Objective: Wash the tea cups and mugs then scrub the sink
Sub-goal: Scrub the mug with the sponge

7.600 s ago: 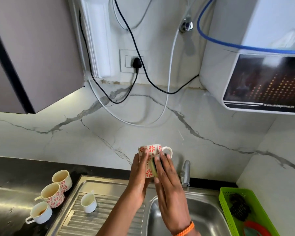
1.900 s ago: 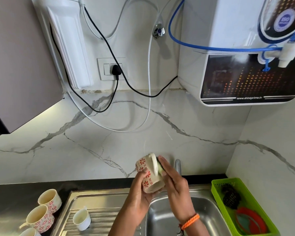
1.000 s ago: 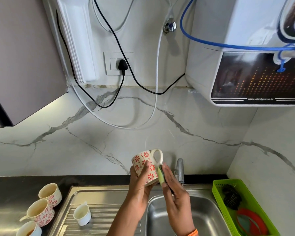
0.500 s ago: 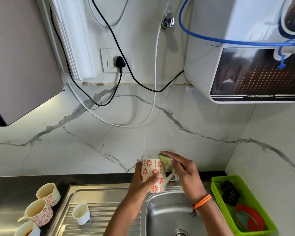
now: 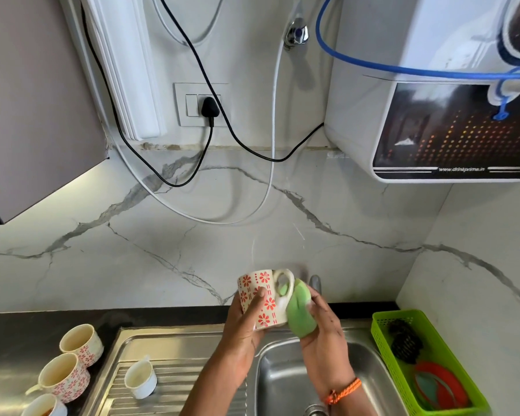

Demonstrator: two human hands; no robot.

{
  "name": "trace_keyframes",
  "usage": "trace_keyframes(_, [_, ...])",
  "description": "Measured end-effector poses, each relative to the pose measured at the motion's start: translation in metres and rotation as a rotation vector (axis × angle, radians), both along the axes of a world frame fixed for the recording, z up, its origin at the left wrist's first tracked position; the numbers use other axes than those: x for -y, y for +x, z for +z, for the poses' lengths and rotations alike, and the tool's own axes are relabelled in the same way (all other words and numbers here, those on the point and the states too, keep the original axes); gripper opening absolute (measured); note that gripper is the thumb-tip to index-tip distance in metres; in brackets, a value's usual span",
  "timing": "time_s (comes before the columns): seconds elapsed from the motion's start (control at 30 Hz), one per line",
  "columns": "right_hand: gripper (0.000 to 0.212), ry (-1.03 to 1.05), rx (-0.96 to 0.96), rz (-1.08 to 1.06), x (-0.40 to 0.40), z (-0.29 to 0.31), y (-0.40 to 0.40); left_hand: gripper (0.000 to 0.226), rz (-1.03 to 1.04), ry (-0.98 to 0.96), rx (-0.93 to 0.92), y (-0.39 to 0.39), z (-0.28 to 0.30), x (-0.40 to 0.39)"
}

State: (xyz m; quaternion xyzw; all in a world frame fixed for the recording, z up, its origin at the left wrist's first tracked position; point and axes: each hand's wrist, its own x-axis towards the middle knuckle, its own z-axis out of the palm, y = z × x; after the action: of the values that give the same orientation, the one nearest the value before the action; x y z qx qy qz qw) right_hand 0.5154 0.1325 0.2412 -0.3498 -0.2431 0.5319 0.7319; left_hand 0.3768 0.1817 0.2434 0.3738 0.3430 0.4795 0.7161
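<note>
1. While the left hand [image 5: 246,318] holds its grip curled round the patterned mug [image 5: 261,298] above the sink [image 5: 285,382], the mug stands upright with its handle to the right.
2. Right hand [image 5: 323,328] pinches a green sponge [image 5: 299,312] against the handle side.
3. Three used cups [image 5: 81,343] stand on the dark worktop [image 5: 15,334] at left; a small white cup [image 5: 140,379] sits on the drainboard.

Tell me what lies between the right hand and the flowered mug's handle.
A green sponge, held by the right hand against the mug, seen in the head view.
</note>
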Motion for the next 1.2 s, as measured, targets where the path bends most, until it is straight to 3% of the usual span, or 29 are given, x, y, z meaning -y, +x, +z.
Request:
trace_keyframes(0.1, [0.036,-0.005,-0.022,0.058,-0.003,0.001,0.014,0.102,-0.001,0.009,-0.002,0.0,-0.002,-0.002])
trace_keyframes(0.17, [0.029,-0.035,0.064,-0.023,-0.002,-0.001,0.018,0.094,0.018,-0.003,-0.022,0.003,-0.003,0.0])
trace_keyframes(0.27, [0.047,-0.069,0.43,-0.267,0.005,-0.001,0.006,0.084,0.078,-0.011,-0.099,0.012,-0.002,0.003])
trace_keyframes(0.43, [0.044,0.113,0.847,-0.434,0.017,-0.014,-0.017,0.075,0.055,-0.03,-0.029,0.019,-0.001,0.004])
trace_keyframes(0.63, [0.045,0.135,1.171,-0.62,-0.004,-0.002,-0.002,0.108,-0.098,0.007,0.037,0.01,-0.001,0.006])
trace_keyframes(0.9, [0.051,0.303,1.447,-0.489,-0.007,0.006,0.015,0.103,-0.095,-0.053,0.114,0.009,0.001,0.015])
trace_keyframes(1.1, [0.054,0.34,1.293,-0.314,0.016,0.002,-0.016,0.073,-0.075,0.02,0.112,0.009,-0.004,0.011])
trace_keyframes(1.2, [0.051,0.378,1.396,-0.222,0.015,0.003,-0.01,0.085,-0.023,0.068,0.061,0.009,-0.007,0.007])
